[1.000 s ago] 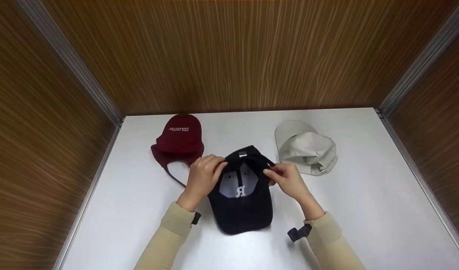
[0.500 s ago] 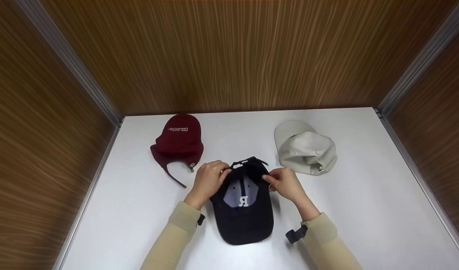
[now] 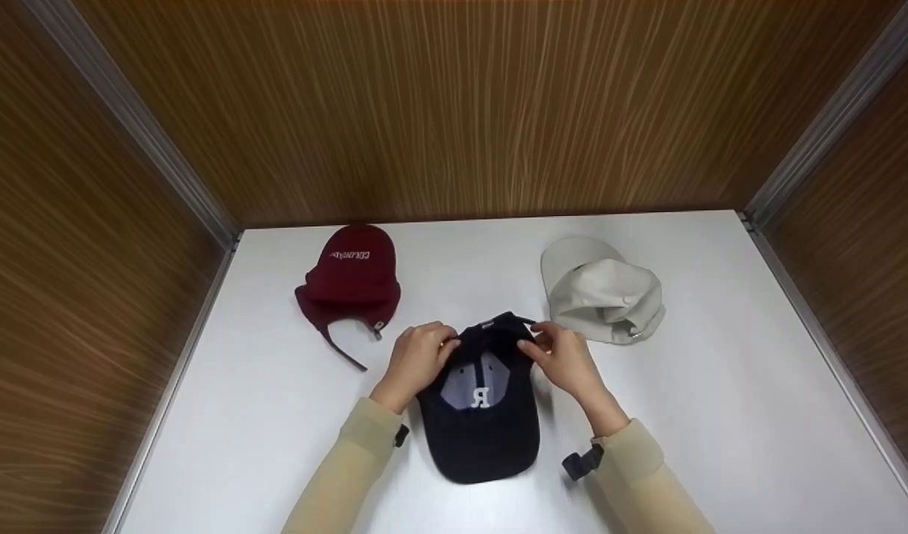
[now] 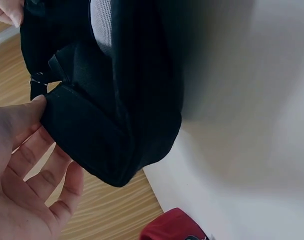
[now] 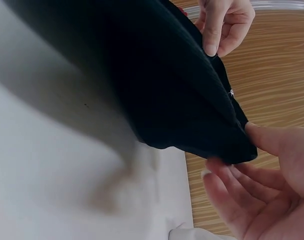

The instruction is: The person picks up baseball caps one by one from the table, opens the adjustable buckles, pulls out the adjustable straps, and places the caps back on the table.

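A dark baseball cap (image 3: 484, 445) lies in the middle of the head view with its hollow inside facing up and its brim toward the person. A reversed white letter shows on the grey inner panel. My left hand (image 3: 418, 361) pinches the left side of the cap's back edge between thumb and fingers. On the opposite side, my right hand (image 3: 569, 360) pinches the back edge near the strap (image 3: 523, 320). Both wrist views show the dark fabric between thumb and fingertips, with the buckle between the two hands.
A dark red cap (image 3: 354, 271) with its strap undone lies at the back left of the white table (image 3: 721, 408). At the back right is a cream cap (image 3: 610, 289). Wood-grain panels (image 3: 484, 111) stand behind and at both sides.
The dark cap has shifted toward the person, and its back edge has come lower. Both hands keep their grip at its back; the right hand's fingers have moved up toward the strap end.
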Demonstrator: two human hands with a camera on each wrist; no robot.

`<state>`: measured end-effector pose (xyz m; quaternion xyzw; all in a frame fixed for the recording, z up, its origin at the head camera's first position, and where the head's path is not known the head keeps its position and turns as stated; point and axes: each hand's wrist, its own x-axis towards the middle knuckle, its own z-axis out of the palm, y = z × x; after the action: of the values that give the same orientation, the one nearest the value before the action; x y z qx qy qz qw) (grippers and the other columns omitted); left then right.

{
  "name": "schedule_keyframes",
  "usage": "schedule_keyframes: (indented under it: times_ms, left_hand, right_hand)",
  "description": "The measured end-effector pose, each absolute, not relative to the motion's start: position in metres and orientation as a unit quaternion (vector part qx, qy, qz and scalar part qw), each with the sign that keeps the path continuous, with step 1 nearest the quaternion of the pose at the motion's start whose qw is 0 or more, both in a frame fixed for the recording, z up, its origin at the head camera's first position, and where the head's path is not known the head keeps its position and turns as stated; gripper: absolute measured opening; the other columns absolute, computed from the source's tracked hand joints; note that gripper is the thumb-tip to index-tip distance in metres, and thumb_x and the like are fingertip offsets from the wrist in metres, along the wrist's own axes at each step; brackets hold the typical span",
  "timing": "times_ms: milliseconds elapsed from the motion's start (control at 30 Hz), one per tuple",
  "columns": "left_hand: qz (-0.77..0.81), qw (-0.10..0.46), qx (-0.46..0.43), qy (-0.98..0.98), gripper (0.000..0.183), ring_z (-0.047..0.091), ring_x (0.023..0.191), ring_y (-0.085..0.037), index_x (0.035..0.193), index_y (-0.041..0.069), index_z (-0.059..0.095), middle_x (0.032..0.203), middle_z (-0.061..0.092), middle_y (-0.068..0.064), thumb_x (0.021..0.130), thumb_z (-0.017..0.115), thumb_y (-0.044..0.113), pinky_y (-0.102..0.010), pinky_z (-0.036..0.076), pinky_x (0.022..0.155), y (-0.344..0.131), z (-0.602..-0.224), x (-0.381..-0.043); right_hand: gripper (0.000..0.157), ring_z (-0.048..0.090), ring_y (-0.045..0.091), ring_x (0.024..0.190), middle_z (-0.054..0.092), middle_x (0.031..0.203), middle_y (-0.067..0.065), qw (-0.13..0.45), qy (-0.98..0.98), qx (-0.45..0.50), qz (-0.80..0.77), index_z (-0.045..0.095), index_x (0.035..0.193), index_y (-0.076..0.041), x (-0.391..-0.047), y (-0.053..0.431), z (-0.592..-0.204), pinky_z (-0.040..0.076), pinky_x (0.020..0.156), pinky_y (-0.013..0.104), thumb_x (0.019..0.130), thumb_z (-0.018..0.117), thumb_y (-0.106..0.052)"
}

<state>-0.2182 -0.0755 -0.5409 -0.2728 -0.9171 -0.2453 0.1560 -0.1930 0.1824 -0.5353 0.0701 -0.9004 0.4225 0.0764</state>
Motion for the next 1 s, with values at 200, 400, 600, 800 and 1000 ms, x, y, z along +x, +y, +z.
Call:
schedule_keyframes:
  times_ms: [200, 400, 600, 800, 1000]
  left_hand:
    - [-0.248, 0.153, -0.279, -0.915, 0.008, 0.066, 0.075, -0.019, 0.088, 0.011, 0.073, 0.082, 0.068, 0.000, 0.090, 0.071, 0.019, -0.039, 0.049, 0.067, -0.075, -0.542, -0.219]
    - [-0.252, 0.148, -0.287, -0.912, 0.009, 0.066, 0.076, -0.019, 0.088, 0.010, 0.073, 0.082, 0.068, -0.001, 0.090, 0.072, 0.018, -0.039, 0.049, 0.067, -0.074, -0.543, -0.218]
    - [-0.256, 0.150, -0.295, -0.908, 0.009, 0.066, 0.076, -0.019, 0.088, 0.010, 0.073, 0.082, 0.068, 0.000, 0.090, 0.071, 0.019, -0.038, 0.049, 0.067, -0.073, -0.542, -0.216]
    - [-0.255, 0.158, -0.301, -0.905, 0.009, 0.066, 0.075, -0.018, 0.088, 0.010, 0.073, 0.081, 0.068, 0.000, 0.090, 0.072, 0.019, -0.038, 0.049, 0.066, -0.071, -0.542, -0.214]
    - [-0.246, 0.158, -0.299, -0.908, 0.010, 0.066, 0.076, -0.018, 0.089, 0.011, 0.074, 0.082, 0.068, 0.000, 0.091, 0.072, 0.021, -0.038, 0.050, 0.067, -0.070, -0.544, -0.212]
  right_hand:
    - [0.027, 0.067, 0.025, 0.081, 0.068, 0.086, 0.010, 0.140, -0.898, 0.097, 0.405, 0.069, 0.102, 0.001, -0.198, 0.175, -0.533, 0.054, 0.067, 0.040, 0.082, 0.080, -0.014]
    - [0.024, 0.063, 0.024, 0.076, 0.066, 0.085, 0.008, 0.176, -0.920, 0.115, 0.330, 0.070, 0.092, -0.004, -0.206, 0.166, -0.531, 0.051, 0.067, 0.040, 0.078, 0.084, -0.017]
    - [0.020, 0.060, 0.022, 0.067, 0.063, 0.078, 0.003, 0.186, -0.934, 0.113, 0.284, 0.071, 0.084, -0.008, -0.213, 0.162, -0.528, 0.049, 0.059, 0.042, 0.080, 0.083, -0.023]
    - [0.013, 0.066, 0.027, 0.072, 0.068, 0.080, 0.006, 0.173, -0.940, 0.122, 0.269, 0.076, 0.088, -0.007, -0.217, 0.160, -0.529, 0.052, 0.063, 0.043, 0.083, 0.079, -0.019]
    - [0.005, 0.069, 0.027, 0.077, 0.072, 0.082, 0.007, 0.177, -0.931, 0.129, 0.291, 0.078, 0.085, -0.008, -0.220, 0.160, -0.535, 0.053, 0.067, 0.044, 0.084, 0.076, -0.012]
